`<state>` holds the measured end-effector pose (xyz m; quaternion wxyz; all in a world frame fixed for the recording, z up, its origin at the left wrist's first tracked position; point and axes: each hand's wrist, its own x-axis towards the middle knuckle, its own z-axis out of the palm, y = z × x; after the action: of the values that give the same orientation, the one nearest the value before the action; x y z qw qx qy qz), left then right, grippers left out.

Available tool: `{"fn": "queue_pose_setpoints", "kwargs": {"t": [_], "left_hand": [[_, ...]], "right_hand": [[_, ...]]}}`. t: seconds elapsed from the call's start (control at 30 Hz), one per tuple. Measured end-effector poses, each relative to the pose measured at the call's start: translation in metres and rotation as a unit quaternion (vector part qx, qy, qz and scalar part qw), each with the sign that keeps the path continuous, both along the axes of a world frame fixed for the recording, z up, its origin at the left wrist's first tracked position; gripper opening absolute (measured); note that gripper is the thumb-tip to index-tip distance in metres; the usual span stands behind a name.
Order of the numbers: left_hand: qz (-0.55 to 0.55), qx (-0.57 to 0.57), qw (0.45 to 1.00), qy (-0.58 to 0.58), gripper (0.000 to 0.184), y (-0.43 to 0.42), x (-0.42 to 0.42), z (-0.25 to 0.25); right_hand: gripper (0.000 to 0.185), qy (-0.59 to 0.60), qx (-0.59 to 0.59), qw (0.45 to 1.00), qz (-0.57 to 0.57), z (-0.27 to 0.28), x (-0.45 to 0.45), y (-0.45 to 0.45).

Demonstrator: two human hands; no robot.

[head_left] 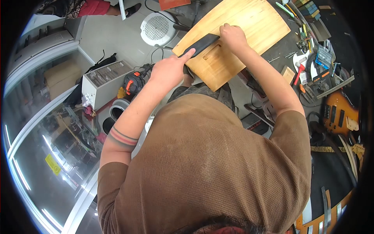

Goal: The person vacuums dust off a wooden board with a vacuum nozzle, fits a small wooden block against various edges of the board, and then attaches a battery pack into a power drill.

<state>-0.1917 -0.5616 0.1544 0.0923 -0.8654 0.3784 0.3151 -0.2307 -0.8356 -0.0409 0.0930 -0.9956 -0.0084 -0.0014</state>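
Note:
A pale wooden board (249, 17) with a small rectangular recess (212, 52) lies in front of me, one corner pointing toward my lap. Across it runs a long, flat black bar (201, 45), tilted up to the right; its exact kind does not show. My left hand (169, 71) grips its lower left end, the index finger stretched along the top. At the upper right end, my right hand (233, 38) is closed, knuckles up, against the bar. The fingertips of my right hand are hidden, and so is the bar's underside.
Pens, cutters and small tools (306, 37) crowd the bench on the right, near a red-handled tool (299, 73). A sunburst guitar body (341, 113) lies farther right. On the left stand a white box of sheets (105, 82), an orange-black power tool (132, 82) and a round white perforated stool (157, 28). Another person's foot (132, 9) shows beyond.

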Motion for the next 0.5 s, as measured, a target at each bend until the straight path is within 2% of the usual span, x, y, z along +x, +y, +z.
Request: {"fn": "queue_pose_setpoints", "kwargs": {"t": [0.17, 0.37, 0.5], "left_hand": [[-0.027, -0.019, 0.999, -0.022, 0.079, 0.002, 0.005, -0.013], [-0.066, -0.037, 0.995, -0.057, 0.083, 0.014, 0.022, -0.027], [-0.072, -0.030, 0.996, -0.042, 0.087, 0.018, 0.037, -0.030]], "right_hand": [[0.002, -0.016, -0.028, 0.994, 0.103, 0.014, 0.011, -0.005], [0.007, 0.072, -0.062, 0.983, 0.158, 0.001, 0.036, -0.013], [0.012, 0.074, -0.055, 0.980, 0.177, -0.005, 0.046, -0.028]]}}
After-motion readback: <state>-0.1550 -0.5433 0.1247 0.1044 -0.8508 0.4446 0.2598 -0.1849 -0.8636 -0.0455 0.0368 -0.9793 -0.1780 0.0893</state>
